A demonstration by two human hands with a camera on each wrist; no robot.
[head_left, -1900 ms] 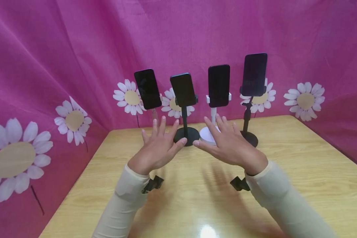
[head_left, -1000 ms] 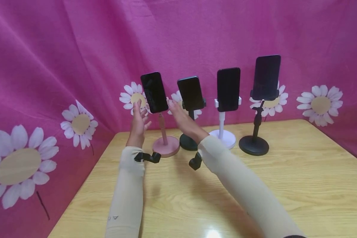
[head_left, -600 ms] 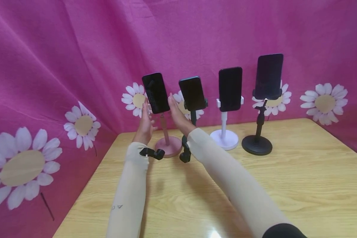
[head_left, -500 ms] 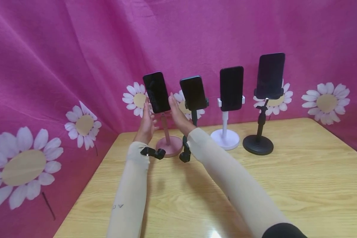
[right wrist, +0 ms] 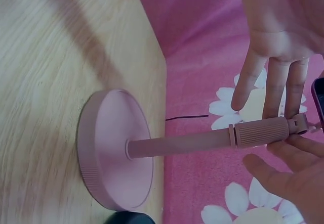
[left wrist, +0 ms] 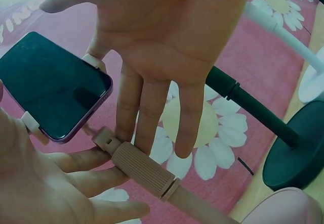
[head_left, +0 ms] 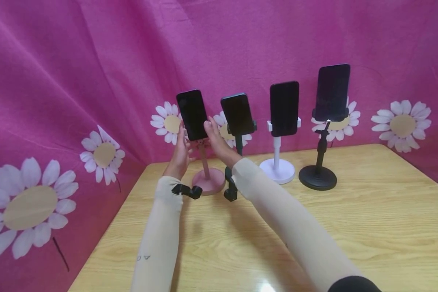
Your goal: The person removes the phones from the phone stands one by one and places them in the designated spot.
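Observation:
A black-screened phone point(head_left: 192, 114) leans slightly back in the clamp of a pink phone stand point(head_left: 209, 181) at the left of the row. My left hand point(head_left: 180, 157) stands at the phone's left side, palm inward. On the other side my right hand point(head_left: 220, 144) has its thumb over the phone's lower right edge. In the left wrist view, the straight fingers of both hands reach behind the stand's ribbed collar point(left wrist: 144, 171), just below the clamp point(left wrist: 34, 125). Whether the fingers press on the stand cannot be told. The phone's back is hidden.
To the right stand a dark green stand point(right wrist: 129, 218) with a phone point(head_left: 237, 114), a white stand point(head_left: 277, 171) with a phone point(head_left: 284, 108), and a black stand point(head_left: 317, 177) with a phone point(head_left: 333, 92). A pink flowered cloth point(head_left: 241, 40) hangs behind the wooden table point(head_left: 314, 227).
Both hands have gone from spread above the table to either side of the left phone. In the last half second, the right thumb has moved onto the phone's edge.

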